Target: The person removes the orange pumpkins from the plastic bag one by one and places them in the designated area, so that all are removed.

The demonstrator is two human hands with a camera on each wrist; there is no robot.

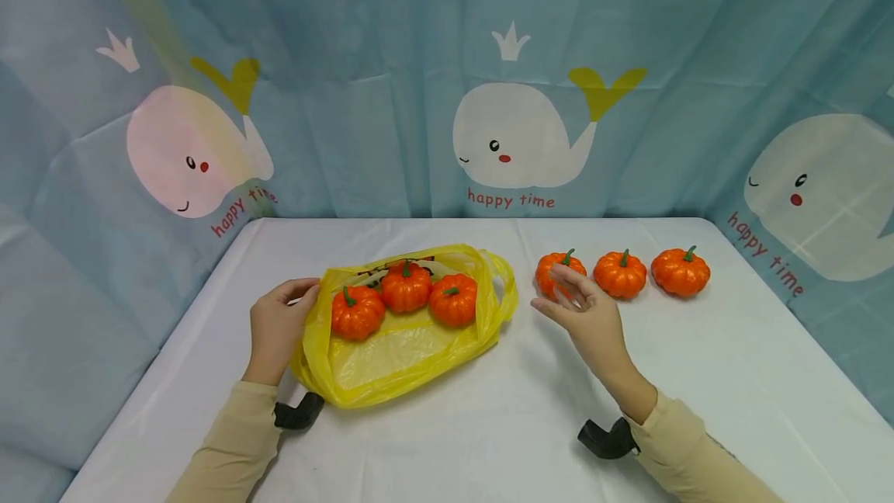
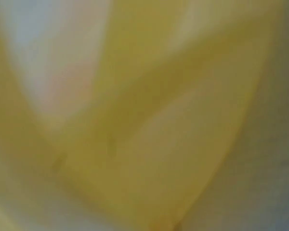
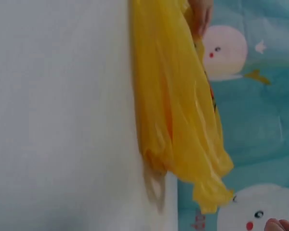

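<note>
A yellow plastic bag (image 1: 419, 379) lies with its mouth spread, and three small orange pumpkins (image 1: 407, 289) with green stems sit inside it. My left hand (image 1: 274, 324) pinches the bag's left rim between thumb and fingers. Blurred yellow plastic fills most of the left wrist view. My right hand (image 1: 595, 323), thumb and fingers apart and nothing between them, overlaps the nearest pumpkin (image 1: 547, 274) of a row at the right in the head view. Only a few of its fingertips (image 3: 279, 225) show in the right wrist view's lower corner.
Beyond the right hand, two more pumpkins, a middle one (image 1: 620, 275) and an outer one (image 1: 680, 272), complete the row on the white tablecloth (image 1: 447, 456). A blue curtain (image 1: 363, 138) with whale prints hangs behind the table and along both sides.
</note>
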